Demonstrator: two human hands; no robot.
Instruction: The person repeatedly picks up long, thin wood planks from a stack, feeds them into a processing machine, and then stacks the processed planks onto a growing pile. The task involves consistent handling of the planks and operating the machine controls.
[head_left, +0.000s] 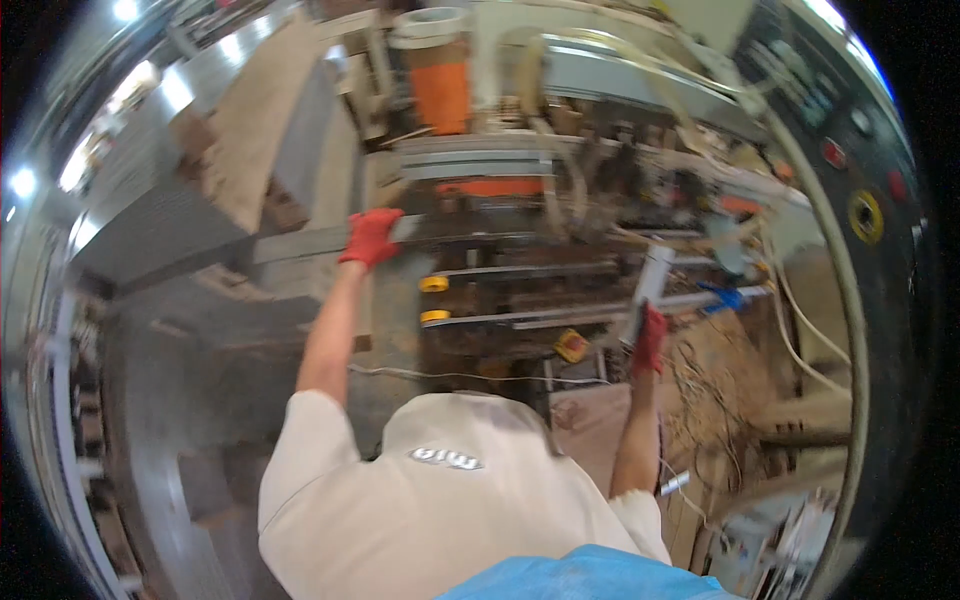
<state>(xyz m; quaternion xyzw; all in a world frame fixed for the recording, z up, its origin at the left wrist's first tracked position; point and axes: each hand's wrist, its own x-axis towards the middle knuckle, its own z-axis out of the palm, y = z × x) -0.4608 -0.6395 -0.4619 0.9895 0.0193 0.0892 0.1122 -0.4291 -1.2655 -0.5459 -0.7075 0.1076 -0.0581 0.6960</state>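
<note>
My left hand (372, 237), in a red glove, is closed over a long flat grey strip (305, 242) that lies roughly level at the left of the machine. The strip's right end sticks out a little past my fingers. My right hand (650, 340), also red-gloved, grips the lower end of a short pale grey flat piece (654, 272). That piece tilts up and away above the machine's metal rails (560, 318). Motion blur hides the details of both hands' fingers and of the machine bed.
Yellow-capped rail ends (434, 318) face the left side. An orange bin with a white rim (438, 80) stands at the back. Boards (265, 130) are stacked far left. A dark control panel (860, 170) rises at right, with loose hoses (800, 340) beside it.
</note>
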